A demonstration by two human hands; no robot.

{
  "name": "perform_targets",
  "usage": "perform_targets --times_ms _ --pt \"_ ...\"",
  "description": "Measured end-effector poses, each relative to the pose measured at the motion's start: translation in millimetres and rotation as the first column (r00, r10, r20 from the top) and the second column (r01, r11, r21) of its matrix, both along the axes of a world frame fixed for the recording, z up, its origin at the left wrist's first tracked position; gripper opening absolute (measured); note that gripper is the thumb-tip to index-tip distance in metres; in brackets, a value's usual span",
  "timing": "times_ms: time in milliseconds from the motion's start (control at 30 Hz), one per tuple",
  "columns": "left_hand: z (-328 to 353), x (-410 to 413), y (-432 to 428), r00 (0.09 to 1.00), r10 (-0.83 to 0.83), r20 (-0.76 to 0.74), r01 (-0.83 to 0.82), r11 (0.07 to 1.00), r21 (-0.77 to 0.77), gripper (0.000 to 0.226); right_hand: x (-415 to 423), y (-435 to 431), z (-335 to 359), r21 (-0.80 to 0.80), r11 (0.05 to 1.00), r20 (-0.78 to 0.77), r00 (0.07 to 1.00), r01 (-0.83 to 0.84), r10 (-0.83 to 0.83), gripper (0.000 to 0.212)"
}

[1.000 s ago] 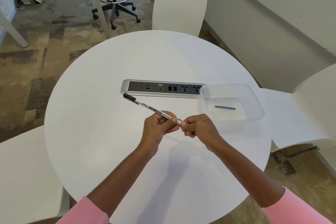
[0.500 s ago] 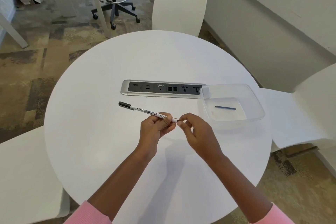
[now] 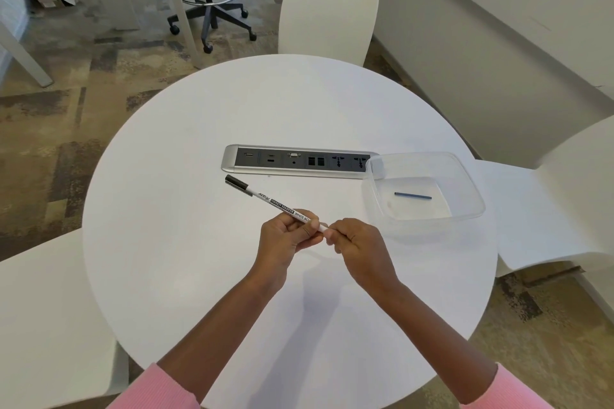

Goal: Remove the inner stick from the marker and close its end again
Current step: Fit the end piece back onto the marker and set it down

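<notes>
A white marker [image 3: 272, 202] with a black cap [image 3: 236, 183] slants up to the left above the round white table [image 3: 186, 242]. My left hand [image 3: 285, 237] grips its barrel near the rear end. My right hand [image 3: 357, 244] is pinched on that rear end, fingertips touching the left hand's; the end piece itself is hidden by my fingers. A thin dark blue stick [image 3: 413, 195] lies flat in the clear plastic tub [image 3: 465, 189] to the right.
A silver power and socket strip [image 3: 229, 163] is set into the table behind the marker, with the tub's left corner over its right end. White chairs stand at the far side [image 3: 327, 10], the right [image 3: 564, 192] and the near left [image 3: 50, 325].
The marker's capped end has tilted back up and right after dipping left. My right hand, which had drawn slightly off the rear end, has closed onto it again.
</notes>
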State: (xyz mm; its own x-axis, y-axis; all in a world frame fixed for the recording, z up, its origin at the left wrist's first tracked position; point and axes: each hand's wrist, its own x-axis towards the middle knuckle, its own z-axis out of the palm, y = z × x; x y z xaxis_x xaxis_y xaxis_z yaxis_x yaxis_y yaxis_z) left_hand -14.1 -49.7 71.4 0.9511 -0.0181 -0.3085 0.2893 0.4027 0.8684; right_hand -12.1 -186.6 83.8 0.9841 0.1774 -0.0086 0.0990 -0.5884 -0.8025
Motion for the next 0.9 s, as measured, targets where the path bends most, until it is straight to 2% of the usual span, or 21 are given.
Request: perform_targets --times_ms 133,233,300,367,433,467,533,567,633,700,767,833,900 --pt "-1 -1 3 0.997 -0.070 0.032 0.069 0.997 0.047 0.017 3 -3 0 0.240 0.969 -0.249 0.969 0.057 0.005 0.039" --pt "0 0 4 0.988 -0.133 0.081 0.124 0.987 0.098 0.017 5 -7 0 0.356 0.927 -0.457 0.887 0.115 0.065 0.040" --pt "1 0 5 0.977 -0.187 0.105 0.172 0.976 0.134 0.016 7 -12 1 0.447 0.878 -0.613 0.773 0.173 0.160 0.037" --pt "1 0 6 0.963 -0.243 0.118 0.223 0.961 0.161 0.016 9 -18 0 0.543 0.773 -0.759 0.585 0.328 0.285 0.036" --pt "1 1 6 0.955 -0.272 0.116 0.251 0.954 0.164 0.017 8 -19 -2 0.589 0.647 -0.805 0.418 0.484 0.421 0.038" --pt "1 1 7 0.954 -0.277 0.112 0.257 0.953 0.163 0.018 7 -19 -2 0.606 0.599 -0.795 0.390 0.523 0.465 0.036" --pt "0 1 6 0.960 -0.261 0.103 0.242 0.956 0.167 0.017 4 -18 -3 0.629 0.591 -0.778 0.419 0.506 0.469 0.025" --pt "-2 1 6 0.968 -0.234 0.095 0.216 0.962 0.165 0.017 4 -17 -2 0.625 0.629 -0.775 0.468 0.463 0.425 0.024" --pt "-4 1 5 0.987 -0.141 0.070 0.132 0.983 0.126 0.016 5 -13 -3 0.563 0.766 -0.722 0.636 0.311 0.272 0.033" --pt "-7 2 3 0.999 -0.037 0.033 0.036 0.999 0.041 0.013 5 -7 -3 0.407 0.902 -0.532 0.840 0.141 0.109 0.037" --pt "-8 2 -1 0.999 0.041 -0.007 -0.042 0.998 -0.045 0.010 4 -1 -2 0.210 0.977 -0.271 0.963 0.048 0.011 0.030" --pt "-8 3 -3 0.995 0.093 -0.043 -0.097 0.989 -0.113 0.009 5 2 -4 0.011 1.000 -0.027 1.000 -0.007 0.008 0.018" --pt "-6 4 -4 0.991 0.120 -0.066 -0.129 0.979 -0.158 0.008 6 3 -5 -0.148 0.989 0.152 0.987 -0.030 0.053 0.016"
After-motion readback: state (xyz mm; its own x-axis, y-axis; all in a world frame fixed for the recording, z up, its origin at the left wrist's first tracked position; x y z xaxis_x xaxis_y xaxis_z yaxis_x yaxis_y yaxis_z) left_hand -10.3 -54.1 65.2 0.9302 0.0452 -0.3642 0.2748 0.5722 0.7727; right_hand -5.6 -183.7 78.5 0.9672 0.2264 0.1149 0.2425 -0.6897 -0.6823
